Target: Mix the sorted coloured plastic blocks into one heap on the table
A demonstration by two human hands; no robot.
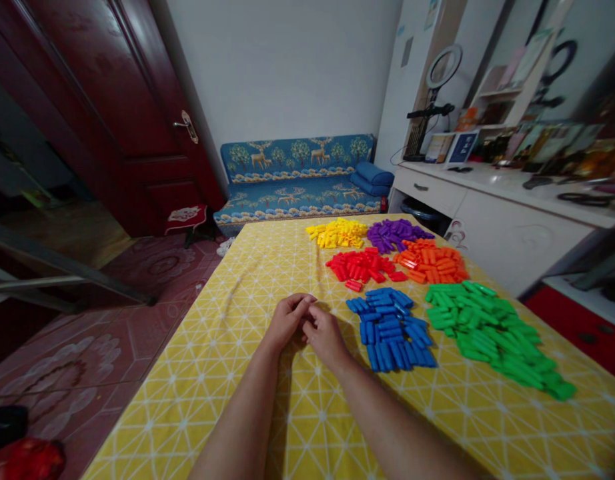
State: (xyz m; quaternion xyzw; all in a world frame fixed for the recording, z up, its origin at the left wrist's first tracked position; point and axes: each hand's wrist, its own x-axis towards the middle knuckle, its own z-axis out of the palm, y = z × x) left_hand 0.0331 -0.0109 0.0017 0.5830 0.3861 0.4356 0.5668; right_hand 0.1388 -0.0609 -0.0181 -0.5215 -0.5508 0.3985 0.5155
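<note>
My left hand (289, 319) and my right hand (325, 335) rest together on the yellow patterned tablecloth (212, 360). Their curled fingertips touch, and no object shows in either hand. Closest to my right hand is a pile of short blue tube-shaped pieces (390, 330), some lined up side by side. Beyond it lie similar red pieces (360, 267), with a few loose at the edge. Orange pieces (432, 261) are heaped to their right. A larger green heap (492, 333) spreads along the table's right side. Yellow pieces (337, 233) and purple pieces (395, 233) sit at the far end.
Past the table stands a blue sofa (297, 190) with a deer pattern. On the right, a white dresser (517, 220) carries bottles and a ring light (443, 67). A dark red door (117, 100) and a small stool (187, 217) are at the left.
</note>
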